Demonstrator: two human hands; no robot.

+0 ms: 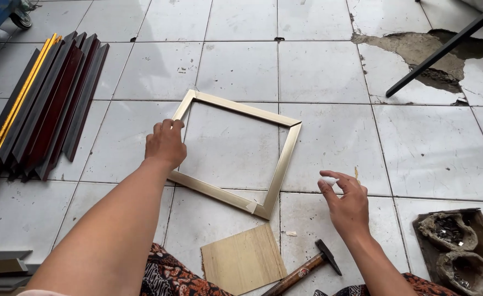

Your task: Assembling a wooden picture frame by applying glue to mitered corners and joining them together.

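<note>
A pale gold square picture frame lies flat on the white tiled floor. My left hand rests closed on the frame's left corner, fingers curled over the moulding. My right hand hovers just right of the frame, pinching a small white piece between thumb and fingertips. A thin yellowish sliver lies on the floor right behind that hand. A hammer with a wooden handle and dark head lies near my right forearm. A small plywood sheet lies below the frame.
A bundle of dark red and gold moulding strips lies at the left. A dirty tray with two lumpy bowls of small metal bits sits at the lower right. A black bar slants over a broken tile patch.
</note>
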